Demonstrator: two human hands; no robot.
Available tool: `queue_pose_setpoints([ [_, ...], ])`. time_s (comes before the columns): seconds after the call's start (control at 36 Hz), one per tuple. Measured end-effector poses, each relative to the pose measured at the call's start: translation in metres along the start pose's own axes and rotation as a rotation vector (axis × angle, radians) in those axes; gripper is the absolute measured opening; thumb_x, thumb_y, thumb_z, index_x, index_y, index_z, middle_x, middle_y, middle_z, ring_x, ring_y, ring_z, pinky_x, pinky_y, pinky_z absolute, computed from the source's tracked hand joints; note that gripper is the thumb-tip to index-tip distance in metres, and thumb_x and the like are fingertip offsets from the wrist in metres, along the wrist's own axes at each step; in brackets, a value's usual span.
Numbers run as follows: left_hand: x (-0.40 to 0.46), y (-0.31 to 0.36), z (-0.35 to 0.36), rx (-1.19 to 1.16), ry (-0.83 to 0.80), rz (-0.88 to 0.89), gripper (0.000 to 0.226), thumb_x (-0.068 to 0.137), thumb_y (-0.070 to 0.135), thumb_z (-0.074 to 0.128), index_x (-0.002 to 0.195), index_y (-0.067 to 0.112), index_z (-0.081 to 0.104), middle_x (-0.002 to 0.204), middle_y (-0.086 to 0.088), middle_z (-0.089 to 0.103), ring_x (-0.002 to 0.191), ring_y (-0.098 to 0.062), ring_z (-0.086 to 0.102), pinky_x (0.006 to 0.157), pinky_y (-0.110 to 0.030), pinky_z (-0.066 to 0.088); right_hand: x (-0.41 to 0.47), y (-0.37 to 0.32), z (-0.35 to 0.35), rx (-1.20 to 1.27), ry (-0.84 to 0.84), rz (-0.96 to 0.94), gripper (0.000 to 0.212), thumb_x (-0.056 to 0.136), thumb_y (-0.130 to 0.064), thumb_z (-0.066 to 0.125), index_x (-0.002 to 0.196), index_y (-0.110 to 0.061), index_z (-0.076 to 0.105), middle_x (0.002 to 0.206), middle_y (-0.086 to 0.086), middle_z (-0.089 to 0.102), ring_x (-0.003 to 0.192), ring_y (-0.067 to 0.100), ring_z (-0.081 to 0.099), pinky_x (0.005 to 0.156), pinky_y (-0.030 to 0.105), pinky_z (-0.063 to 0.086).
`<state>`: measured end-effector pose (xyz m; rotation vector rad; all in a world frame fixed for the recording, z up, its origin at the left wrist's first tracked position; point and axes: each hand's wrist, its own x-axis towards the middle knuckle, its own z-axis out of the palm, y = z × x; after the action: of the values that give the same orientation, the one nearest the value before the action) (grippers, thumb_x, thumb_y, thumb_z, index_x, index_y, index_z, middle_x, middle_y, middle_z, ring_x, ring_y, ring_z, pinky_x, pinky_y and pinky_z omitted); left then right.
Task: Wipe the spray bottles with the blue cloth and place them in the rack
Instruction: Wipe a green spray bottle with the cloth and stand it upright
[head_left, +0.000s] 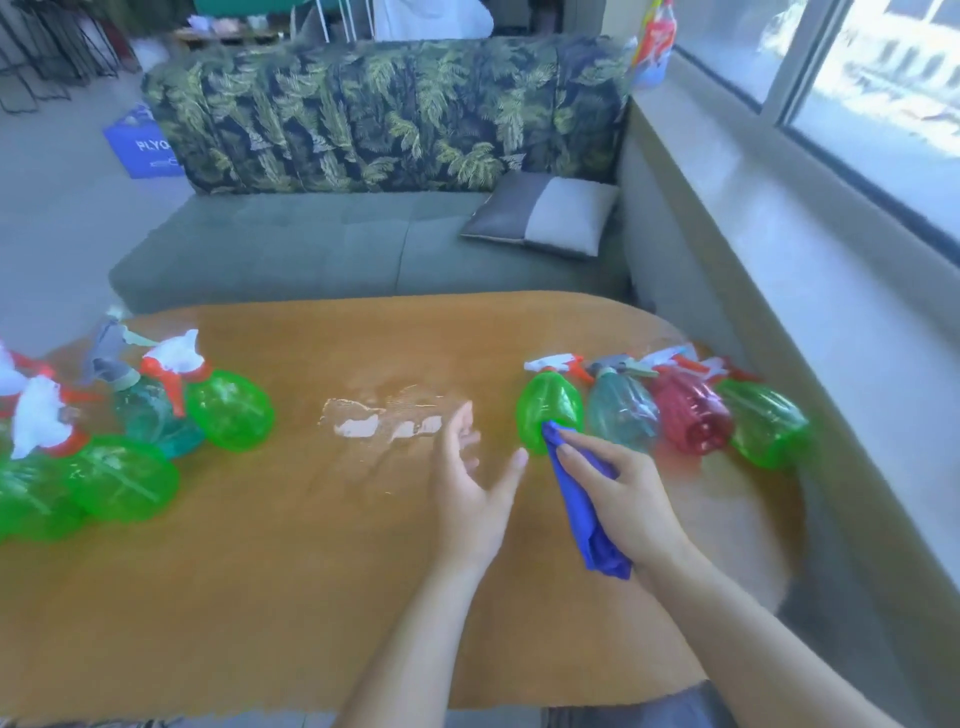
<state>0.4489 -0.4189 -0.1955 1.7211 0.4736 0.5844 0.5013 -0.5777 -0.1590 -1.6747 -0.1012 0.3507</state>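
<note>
Blue cloth (582, 499) in right hand (618, 499)

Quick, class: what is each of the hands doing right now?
Left hand: open, holding nothing.
Right hand: grips the blue cloth.

Orange-brown tabletop (291, 597) with rounded far edge. Wet smear (384, 423) near middle. Lying on right: green bottle (548, 408), teal bottle (621, 410), red bottle (691, 415), second green bottle (769, 421), in a side-by-side row. On left: cluster of green and teal spray bottles (130, 436), white-and-orange triggers.
</note>
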Motion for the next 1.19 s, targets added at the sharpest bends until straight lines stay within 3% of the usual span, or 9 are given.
queue_pose_setpoints([
  [0.11,0.005,0.004,0.034,0.049,-0.100,0.037,0.078,0.087,0.018,0.091,0.152,0.029,0.050,0.146,0.022,0.052,0.132,0.004,0.052,0.111,-0.029,0.047,-0.009,0.003,-0.035,0.025,0.073,0.023,0.019,0.100,-0.030,0.069,0.115,-0.038,0.079,0.084,-0.009,0.077,0.061,0.007,0.064,0.058,0.023,0.048],
  [0.28,0.030,0.006,0.069,0.302,-0.157,0.116,0.080,0.079,0.027,0.097,0.150,0.033,0.059,0.156,-0.007,0.045,0.151,-0.021,0.037,0.126,-0.035,0.029,-0.010,0.006,-0.061,0.068,0.144,0.065,0.019,0.099,-0.029,0.071,0.114,-0.038,0.079,0.093,-0.007,0.080,0.064,0.009,0.067,0.061,0.027,0.051],
  [0.33,0.034,0.005,0.076,0.315,-0.184,0.091,0.079,0.079,0.031,0.097,0.148,0.038,0.060,0.160,-0.007,0.039,0.153,-0.018,0.031,0.127,-0.036,0.028,-0.009,0.006,-0.065,0.069,0.167,0.071,0.018,0.099,-0.028,0.071,0.113,-0.038,0.079,0.100,-0.014,0.080,0.074,0.010,0.073,0.069,0.029,0.057],
  [0.47,0.043,-0.002,0.082,0.300,-0.141,0.078,0.075,0.078,0.025,0.096,0.144,0.036,0.062,0.154,-0.006,0.045,0.148,-0.020,0.039,0.117,-0.023,0.028,-0.009,0.006,-0.074,0.064,0.197,0.095,0.019,0.099,-0.029,0.071,0.114,-0.037,0.079,0.109,-0.026,0.076,0.091,0.006,0.075,0.083,0.033,0.061],
  [0.64,0.044,0.005,0.074,0.234,-0.036,0.115,0.068,0.081,0.014,0.090,0.139,0.033,0.062,0.135,0.001,0.060,0.122,-0.005,0.051,0.103,-0.004,0.032,-0.020,-0.003,-0.076,0.069,0.200,0.108,0.019,0.100,-0.031,0.070,0.115,-0.039,0.078,0.108,-0.022,0.077,0.086,0.009,0.075,0.073,0.027,0.057],
  [0.72,0.037,0.011,0.060,0.113,0.020,0.071,0.063,0.082,0.029,0.087,0.140,0.034,0.061,0.140,0.007,0.064,0.129,-0.011,0.058,0.117,-0.038,0.045,-0.029,-0.012,-0.072,0.083,0.180,0.109,0.019,0.101,-0.033,0.068,0.115,-0.041,0.078,0.106,-0.018,0.078,0.077,0.008,0.073,0.064,0.022,0.053],
  [0.78,0.025,0.022,0.049,-0.012,0.033,0.025,0.064,0.081,0.038,0.083,0.141,0.038,0.059,0.143,0.011,0.063,0.135,-0.015,0.059,0.117,-0.048,0.047,-0.036,-0.017,-0.066,0.093,0.157,0.111,0.019,0.102,-0.033,0.067,0.114,-0.043,0.078,0.098,-0.011,0.079,0.067,0.011,0.068,0.061,0.025,0.052],
  [0.97,-0.029,0.064,0.024,-0.456,-0.042,-0.154,0.064,0.073,0.049,0.087,0.132,0.045,0.062,0.136,0.005,0.071,0.128,-0.023,0.068,0.115,-0.062,0.049,-0.064,-0.032,-0.035,0.065,0.101,0.081,0.019,0.103,-0.037,0.063,0.113,-0.045,0.077,0.091,-0.011,0.078,0.070,0.009,0.068,0.067,0.029,0.052],
  [1.19,-0.063,0.079,-0.010,-0.417,-0.252,-0.084,0.064,0.073,0.051,0.083,0.131,0.036,0.059,0.128,0.002,0.073,0.116,-0.014,0.069,0.108,-0.050,0.051,-0.103,-0.042,-0.025,0.033,0.199,-0.031,0.018,0.103,-0.032,0.064,0.110,-0.042,0.077,0.099,-0.014,0.079,0.079,0.010,0.073,0.074,0.031,0.056],
])
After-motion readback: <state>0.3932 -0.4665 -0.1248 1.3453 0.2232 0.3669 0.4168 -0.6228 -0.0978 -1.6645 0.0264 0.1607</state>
